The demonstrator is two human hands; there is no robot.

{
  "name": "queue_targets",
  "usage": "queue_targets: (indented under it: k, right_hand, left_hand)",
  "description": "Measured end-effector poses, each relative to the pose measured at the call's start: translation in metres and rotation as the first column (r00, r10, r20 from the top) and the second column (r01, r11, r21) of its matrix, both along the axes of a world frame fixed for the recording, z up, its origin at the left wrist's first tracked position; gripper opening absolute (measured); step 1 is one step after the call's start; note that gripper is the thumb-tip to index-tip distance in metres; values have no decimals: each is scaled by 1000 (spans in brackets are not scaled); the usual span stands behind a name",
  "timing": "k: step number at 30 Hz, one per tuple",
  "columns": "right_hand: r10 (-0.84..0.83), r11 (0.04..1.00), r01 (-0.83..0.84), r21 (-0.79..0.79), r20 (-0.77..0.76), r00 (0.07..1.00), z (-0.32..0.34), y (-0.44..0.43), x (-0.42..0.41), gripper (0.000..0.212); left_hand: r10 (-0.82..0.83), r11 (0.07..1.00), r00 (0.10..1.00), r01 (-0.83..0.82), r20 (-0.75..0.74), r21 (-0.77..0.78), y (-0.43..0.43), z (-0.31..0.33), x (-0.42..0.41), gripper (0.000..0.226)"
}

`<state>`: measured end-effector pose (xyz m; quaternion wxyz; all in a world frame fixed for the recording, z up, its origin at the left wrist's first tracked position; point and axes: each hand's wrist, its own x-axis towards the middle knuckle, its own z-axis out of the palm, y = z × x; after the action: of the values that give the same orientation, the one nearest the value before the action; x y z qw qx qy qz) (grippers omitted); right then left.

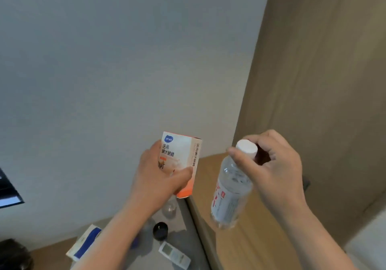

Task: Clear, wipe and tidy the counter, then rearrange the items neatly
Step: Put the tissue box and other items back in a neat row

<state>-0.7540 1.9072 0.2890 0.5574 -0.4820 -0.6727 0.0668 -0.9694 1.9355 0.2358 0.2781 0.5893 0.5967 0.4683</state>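
Observation:
My left hand (pixel 154 178) grips a white and orange carton (pixel 181 161) with printed characters, held upright in the air above the counter. My right hand (pixel 271 165) holds a clear plastic water bottle (pixel 231 190) by its neck, just below the white cap (pixel 246 147); the bottle hangs tilted, with its red and white label facing me. Both items are raised well above the grey counter top (pixel 183 238).
On the grey counter lie a white remote control (pixel 174 255), a round black lid or jar (pixel 160 230), a clear glass (pixel 169 209) and a white and blue packet (pixel 85 241). A wooden shelf (pixel 208 178) adjoins at the right, beside a tall wooden panel (pixel 325 81).

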Motion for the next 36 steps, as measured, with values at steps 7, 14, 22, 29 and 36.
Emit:
queue_targets:
  k: [7,14,22,29,36]
  right_hand:
    - [-186,958,216,188,-166,968,77,-30,28,20]
    - [-356,896,407,176,-258,898,124,-69,43,26]
    - [-551,795,592,132,-251,796,133,-132,46,23]
    - [-717,642,762,83,-288,635,123,-211,63,26]
    - [-817,504,862,54,-295,496,109,-307,94,24]
  left_hand:
    - [-227,960,974,223,3,170,14,71,36,61]
    - [-414,882,909,385,54,273,16,113,60,71]
    - [-639,744,768,602,43,290,-4,113,106,78]
    - [-797,594,601,757,67,273,-56,109,162,69]
    - [-874,477,484,842,41,251,-126,99,225,63]
